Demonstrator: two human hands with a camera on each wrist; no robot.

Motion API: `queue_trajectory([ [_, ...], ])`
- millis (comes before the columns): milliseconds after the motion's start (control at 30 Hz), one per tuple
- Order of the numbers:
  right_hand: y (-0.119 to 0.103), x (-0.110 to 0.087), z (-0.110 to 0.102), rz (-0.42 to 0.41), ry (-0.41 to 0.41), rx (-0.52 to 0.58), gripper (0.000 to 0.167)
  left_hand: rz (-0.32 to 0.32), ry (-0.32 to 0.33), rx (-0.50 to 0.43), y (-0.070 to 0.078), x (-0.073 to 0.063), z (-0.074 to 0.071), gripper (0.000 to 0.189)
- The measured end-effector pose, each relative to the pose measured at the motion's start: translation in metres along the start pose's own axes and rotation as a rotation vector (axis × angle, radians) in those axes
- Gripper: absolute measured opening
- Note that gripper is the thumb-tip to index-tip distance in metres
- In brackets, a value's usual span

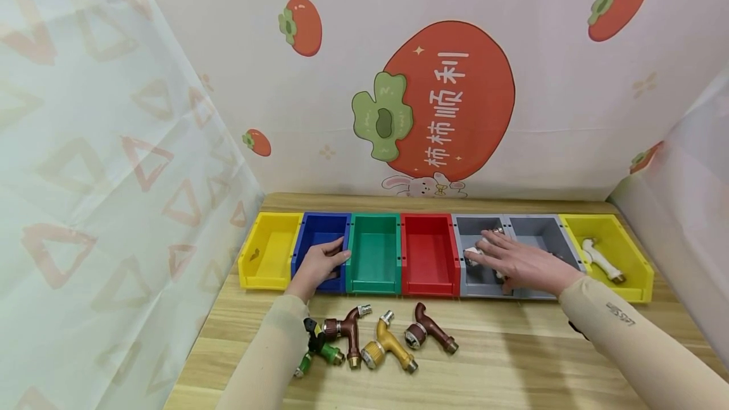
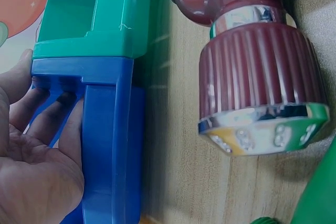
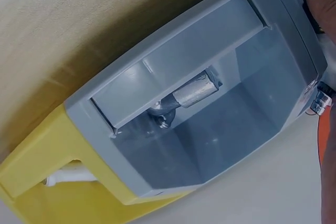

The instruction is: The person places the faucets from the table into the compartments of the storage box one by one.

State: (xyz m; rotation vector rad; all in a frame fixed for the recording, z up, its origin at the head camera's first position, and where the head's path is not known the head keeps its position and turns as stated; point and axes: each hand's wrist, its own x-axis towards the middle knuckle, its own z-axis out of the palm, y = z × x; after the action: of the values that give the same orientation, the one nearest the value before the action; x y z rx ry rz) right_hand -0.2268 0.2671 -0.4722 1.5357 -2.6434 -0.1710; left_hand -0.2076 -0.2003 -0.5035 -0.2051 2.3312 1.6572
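My left hand (image 1: 321,264) grips the side wall of the blue bin (image 1: 304,271). Its fingers reach inside, and the thumb lies at the rim beside the green bin (image 1: 373,286). Over the left grey bin (image 1: 484,290), my right hand (image 1: 521,264) holds a white faucet (image 1: 473,256), mostly hidden under the fingers. A metal end of that faucet (image 3: 321,99) shows at the bin's rim in the right wrist view. Inside the neighbouring grey bin (image 3: 231,129) lies a faucet with a silvery grey part (image 3: 197,90).
In front of the bins lie two maroon faucets (image 1: 353,334) (image 1: 435,328), a yellow faucet (image 1: 390,340) and a green one (image 1: 330,353) with a black-and-yellow part. A red bin (image 1: 429,286) and two yellow bins (image 1: 264,280) (image 1: 638,283) complete the row; the right one holds a white faucet (image 1: 600,261).
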Motion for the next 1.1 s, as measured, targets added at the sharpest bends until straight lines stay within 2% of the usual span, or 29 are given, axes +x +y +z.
queue_trajectory([
  [233,-0.001,0.0,-0.002,0.035,-0.027,0.058,0.107,-0.006,0.002,0.0,0.001,-0.001,0.0,0.061],
  [500,-0.001,0.0,0.01,-0.062,0.077,-0.005,0.102,0.0,-0.002,-0.004,0.002,-0.001,0.0,0.061],
  [667,-0.004,0.0,0.011,-0.057,0.131,-0.025,0.098,-0.003,-0.002,-0.006,0.001,-0.001,0.0,0.062],
  [900,-0.014,0.001,0.005,-0.02,0.198,0.043,0.084,0.001,-0.011,-0.006,0.0,0.001,-0.001,0.062],
  [1000,-0.02,0.005,0.0,-0.02,0.189,0.076,0.086,0.009,-0.009,-0.006,0.0,0.001,-0.002,0.062],
  [1100,-0.028,0.011,-0.005,-0.035,0.141,0.096,0.096,0.008,-0.01,-0.008,-0.001,0.001,-0.002,0.061],
])
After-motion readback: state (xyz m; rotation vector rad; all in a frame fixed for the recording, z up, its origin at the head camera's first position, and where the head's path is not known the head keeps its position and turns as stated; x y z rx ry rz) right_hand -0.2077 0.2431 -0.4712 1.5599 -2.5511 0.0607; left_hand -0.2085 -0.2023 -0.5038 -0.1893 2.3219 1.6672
